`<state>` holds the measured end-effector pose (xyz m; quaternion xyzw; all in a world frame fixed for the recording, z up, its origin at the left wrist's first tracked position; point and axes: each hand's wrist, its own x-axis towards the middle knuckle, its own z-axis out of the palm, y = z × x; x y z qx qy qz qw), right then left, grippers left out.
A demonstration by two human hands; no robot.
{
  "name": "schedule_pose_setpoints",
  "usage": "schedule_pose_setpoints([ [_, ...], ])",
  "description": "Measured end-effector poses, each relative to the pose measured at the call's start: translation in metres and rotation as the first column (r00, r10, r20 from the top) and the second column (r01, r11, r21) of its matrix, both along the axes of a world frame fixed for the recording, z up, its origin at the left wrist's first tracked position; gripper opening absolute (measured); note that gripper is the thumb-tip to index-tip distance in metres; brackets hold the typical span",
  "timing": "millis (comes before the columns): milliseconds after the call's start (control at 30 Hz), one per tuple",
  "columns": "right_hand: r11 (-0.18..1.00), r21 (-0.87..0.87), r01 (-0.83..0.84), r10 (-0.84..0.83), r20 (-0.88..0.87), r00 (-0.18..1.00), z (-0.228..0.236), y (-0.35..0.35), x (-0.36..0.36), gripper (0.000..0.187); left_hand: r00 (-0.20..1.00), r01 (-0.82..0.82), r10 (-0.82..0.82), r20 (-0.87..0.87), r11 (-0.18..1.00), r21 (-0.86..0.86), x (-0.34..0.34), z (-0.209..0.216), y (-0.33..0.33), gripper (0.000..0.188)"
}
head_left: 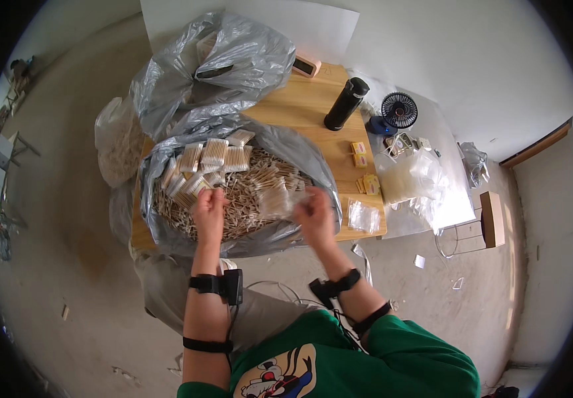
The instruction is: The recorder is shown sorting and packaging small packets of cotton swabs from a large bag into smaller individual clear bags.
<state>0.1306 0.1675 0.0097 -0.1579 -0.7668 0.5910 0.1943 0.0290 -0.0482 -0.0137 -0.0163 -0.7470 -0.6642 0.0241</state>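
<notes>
A grey plastic sack [319, 159] lies spread wide on the table, full of loose cotton swabs [246, 215]. Several clear packs of cotton swabs [215, 151] are heaped on its far left side. My left hand [209, 209] is over the heap's near edge, fingertips pinched together beside a pack with a yellowish label [197, 186]; what they hold is too small to make out. Over the right part of the swabs, my right hand [314, 213], blurred by motion, pinches a small clear plastic bag [274, 201].
Beyond the sack stands another grey plastic bag [246, 66]. To the right on the wooden table [293, 106] are a black bottle [346, 104], small yellow boxes [359, 154] and flat clear bags [364, 216]. A side table holds a fan [399, 110] and piled clear plastic [415, 176].
</notes>
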Motion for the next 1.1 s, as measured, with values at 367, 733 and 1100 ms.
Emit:
schedule_pose_setpoints([
  [367,0.695,0.664,0.277,-0.570,0.273,0.775,-0.045,0.179,0.084,0.049,0.944,-0.269,0.047,-0.327,0.687,-0.676,-0.003,0.014,-0.025,0.060],
  [733,0.465,0.850,-0.248,-0.393,0.449,0.802,-0.051,0.123,0.074,0.057,0.933,-0.299,0.039,-0.359,0.639,-0.708,0.000,0.010,-0.015,0.070],
  [1100,0.564,0.793,0.228,-0.149,-0.174,0.973,0.023,0.064,0.044,0.040,0.997,0.043,-0.042,0.071,0.999,-0.020,-0.006,0.019,-0.020,0.039],
])
